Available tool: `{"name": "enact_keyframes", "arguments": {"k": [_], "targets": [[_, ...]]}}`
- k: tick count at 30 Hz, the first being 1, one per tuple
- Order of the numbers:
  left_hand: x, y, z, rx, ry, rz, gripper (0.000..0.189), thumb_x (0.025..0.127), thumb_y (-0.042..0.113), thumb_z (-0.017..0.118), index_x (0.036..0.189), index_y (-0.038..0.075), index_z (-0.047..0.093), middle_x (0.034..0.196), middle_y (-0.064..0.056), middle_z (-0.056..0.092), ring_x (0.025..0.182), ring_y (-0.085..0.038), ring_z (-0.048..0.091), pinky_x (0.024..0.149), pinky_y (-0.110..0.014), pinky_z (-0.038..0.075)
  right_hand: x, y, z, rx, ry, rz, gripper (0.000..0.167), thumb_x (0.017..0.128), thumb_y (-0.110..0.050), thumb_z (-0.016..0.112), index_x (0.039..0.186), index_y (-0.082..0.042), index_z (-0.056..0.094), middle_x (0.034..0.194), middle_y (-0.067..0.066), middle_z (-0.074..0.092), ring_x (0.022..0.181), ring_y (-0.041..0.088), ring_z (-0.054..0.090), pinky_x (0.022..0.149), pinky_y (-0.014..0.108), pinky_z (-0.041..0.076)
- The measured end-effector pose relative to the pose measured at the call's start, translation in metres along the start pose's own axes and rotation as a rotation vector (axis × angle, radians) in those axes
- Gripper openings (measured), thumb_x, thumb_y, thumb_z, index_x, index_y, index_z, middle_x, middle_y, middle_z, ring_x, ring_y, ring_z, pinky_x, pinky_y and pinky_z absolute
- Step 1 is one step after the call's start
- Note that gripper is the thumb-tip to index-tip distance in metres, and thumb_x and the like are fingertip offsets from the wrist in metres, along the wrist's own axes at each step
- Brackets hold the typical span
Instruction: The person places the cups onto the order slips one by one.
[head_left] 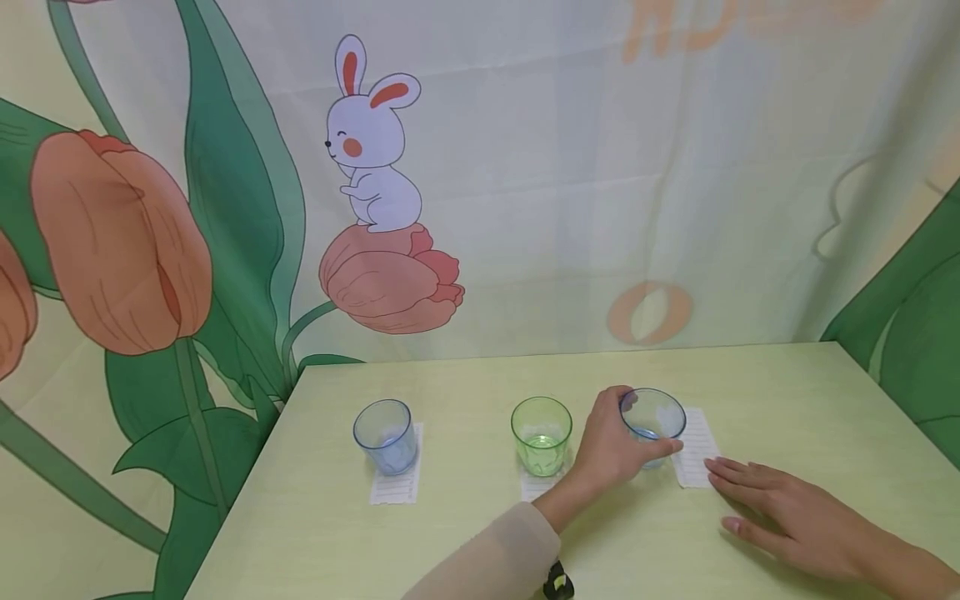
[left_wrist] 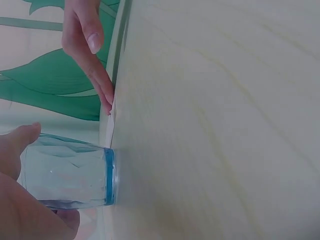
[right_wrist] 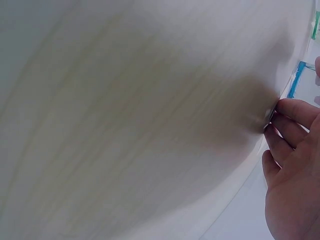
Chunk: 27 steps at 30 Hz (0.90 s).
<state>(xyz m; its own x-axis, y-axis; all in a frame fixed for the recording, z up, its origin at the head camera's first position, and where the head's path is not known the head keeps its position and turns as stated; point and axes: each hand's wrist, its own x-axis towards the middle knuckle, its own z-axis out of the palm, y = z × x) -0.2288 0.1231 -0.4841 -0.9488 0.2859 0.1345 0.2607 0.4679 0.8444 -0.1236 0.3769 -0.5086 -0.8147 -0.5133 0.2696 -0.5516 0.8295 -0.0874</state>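
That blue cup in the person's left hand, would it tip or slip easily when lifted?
The blue cup looks thin, clear and empty, so probably light. Its smooth wall may be slippery, though the left hand wraps it. Its narrower base suggests it could tip if nudged.

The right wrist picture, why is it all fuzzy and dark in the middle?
Right wrist view: the table is very close, so it blurs, and a soft shadow lies by the right hand. Head view: sharp and evenly lit.
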Motion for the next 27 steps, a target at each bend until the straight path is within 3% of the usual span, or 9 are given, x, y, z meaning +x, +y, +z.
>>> {"name": "enact_keyframes", "arguments": {"k": [6, 14, 20, 27], "targets": [[0.004, 0.004, -0.004, 0.005, 0.0, 0.007, 0.088, 0.077, 0.048, 0.095, 0.145, 0.013, 0.053, 0.134, 0.005, 0.059, 0.123, -0.011, 0.058, 0.105, -0.025, 0.049, 0.0, 0.0, 0.0, -0.003, -0.002, 0.0, 0.057, 0.097, -0.049, 0.075, 0.14, -0.011, 0.071, 0.152, 0.003, 0.061, 0.133, 0.034, 0.06, 0.114, 0.001, 0.002], [0.018, 0.017, -0.009, 0.061, -0.018, 0.065, 0.089, 0.077, 0.052, 0.094, 0.146, 0.014, 0.054, 0.137, 0.004, 0.058, 0.12, -0.009, 0.057, 0.102, -0.025, 0.05, -0.001, -0.001, -0.001, 0.007, 0.003, 0.003, 0.058, 0.096, -0.049, 0.076, 0.139, -0.01, 0.071, 0.152, 0.003, 0.06, 0.133, 0.034, 0.06, 0.113, 0.0, 0.003], [0.026, 0.025, -0.004, 0.077, -0.037, 0.083, 0.089, 0.076, 0.055, 0.094, 0.147, 0.016, 0.056, 0.136, 0.005, 0.057, 0.116, -0.007, 0.056, 0.099, -0.024, 0.051, -0.002, 0.0, 0.001, 0.01, 0.001, 0.016, 0.06, 0.095, -0.051, 0.077, 0.14, -0.012, 0.071, 0.153, 0.001, 0.06, 0.133, 0.033, 0.06, 0.112, 0.0, 0.003], [0.034, 0.026, 0.007, 0.025, -0.05, 0.112, 0.086, 0.076, 0.053, 0.095, 0.145, 0.016, 0.059, 0.131, 0.009, 0.06, 0.115, -0.003, 0.056, 0.099, -0.021, 0.05, -0.002, -0.001, 0.001, 0.006, 0.002, 0.007, 0.061, 0.095, -0.052, 0.076, 0.139, -0.011, 0.071, 0.152, 0.002, 0.061, 0.133, 0.033, 0.061, 0.112, 0.0, 0.004]]}}
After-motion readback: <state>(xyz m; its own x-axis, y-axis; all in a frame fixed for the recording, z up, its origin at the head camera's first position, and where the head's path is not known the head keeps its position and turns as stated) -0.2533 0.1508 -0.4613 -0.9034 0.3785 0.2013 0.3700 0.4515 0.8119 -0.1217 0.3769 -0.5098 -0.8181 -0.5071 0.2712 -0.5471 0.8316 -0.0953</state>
